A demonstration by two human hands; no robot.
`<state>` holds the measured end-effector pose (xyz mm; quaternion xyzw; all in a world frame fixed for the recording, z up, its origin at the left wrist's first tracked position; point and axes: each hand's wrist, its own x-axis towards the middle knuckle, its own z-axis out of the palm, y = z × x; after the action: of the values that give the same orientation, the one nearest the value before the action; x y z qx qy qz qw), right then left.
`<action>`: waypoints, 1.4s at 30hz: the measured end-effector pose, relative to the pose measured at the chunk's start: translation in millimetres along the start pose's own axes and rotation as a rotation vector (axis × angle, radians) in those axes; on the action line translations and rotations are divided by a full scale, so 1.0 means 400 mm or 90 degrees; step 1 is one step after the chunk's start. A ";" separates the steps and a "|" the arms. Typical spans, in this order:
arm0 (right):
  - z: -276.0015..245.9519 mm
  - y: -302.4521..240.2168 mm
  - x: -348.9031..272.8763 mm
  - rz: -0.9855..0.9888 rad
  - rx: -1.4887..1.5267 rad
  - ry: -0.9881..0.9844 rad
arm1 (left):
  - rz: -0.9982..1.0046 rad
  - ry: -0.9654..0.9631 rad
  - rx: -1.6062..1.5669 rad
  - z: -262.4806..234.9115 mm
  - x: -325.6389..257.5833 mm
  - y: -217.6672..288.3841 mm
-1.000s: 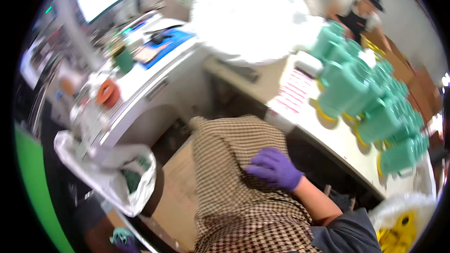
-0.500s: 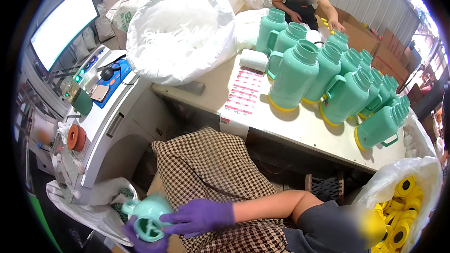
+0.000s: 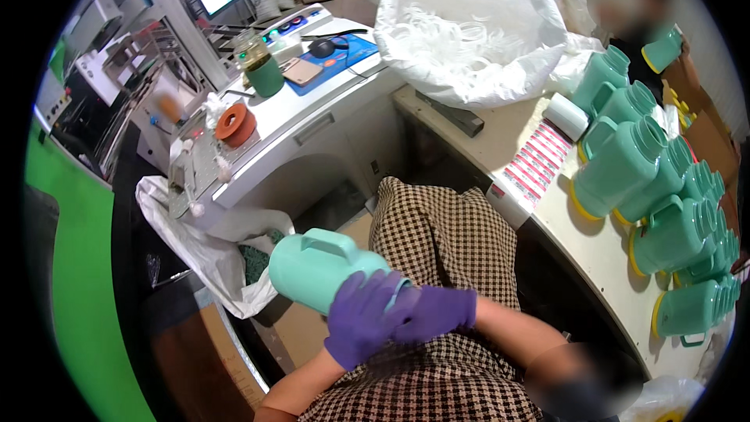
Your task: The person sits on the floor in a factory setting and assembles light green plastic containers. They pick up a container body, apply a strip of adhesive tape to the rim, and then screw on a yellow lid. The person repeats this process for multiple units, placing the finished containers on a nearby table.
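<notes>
A mint-green thermos jug [image 3: 316,270] lies tilted over my lap, its base to the left and its handle on top. My left hand [image 3: 361,320], in a purple glove, wraps around the body near the neck. At the jug's mouth is my right hand [image 3: 439,312], gloved in purple too, with its fingers drawn together against the rim. The left hand and the neck partly hide those fingers, so what they pinch does not show. The mouth's inside is mostly covered.
Several mint-green jugs with yellow bases [image 3: 621,168] stand on the table at right, beside a label strip [image 3: 539,164]. Behind is a white sack of white rings [image 3: 469,31]. Left are a desk with an orange spool [image 3: 234,125] and an open white bag [image 3: 195,242]. A co-worker [image 3: 644,16] handles another jug.
My view has swung left. The jug has come up from beside the bag to over my lap, now lying sideways, its mouth towards my right hand. The co-worker has lifted a jug.
</notes>
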<state>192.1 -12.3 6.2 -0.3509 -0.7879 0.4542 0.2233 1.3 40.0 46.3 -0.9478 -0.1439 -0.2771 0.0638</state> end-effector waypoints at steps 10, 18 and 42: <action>0.090 -0.117 0.001 0.038 -0.062 0.510 | -0.097 0.039 -0.018 -0.017 -0.023 0.009; 0.082 -0.135 -0.021 0.223 -0.352 0.291 | -0.064 0.037 0.054 -0.002 -0.047 0.021; -0.125 -0.048 0.093 -0.221 -0.294 0.521 | -0.303 0.110 -0.013 -0.048 -0.208 -0.065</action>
<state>194.6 37.4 48.6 -0.4044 -0.7625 0.0495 0.5026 -83.5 41.2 18.0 -0.8606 -0.3543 -0.3658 -0.0008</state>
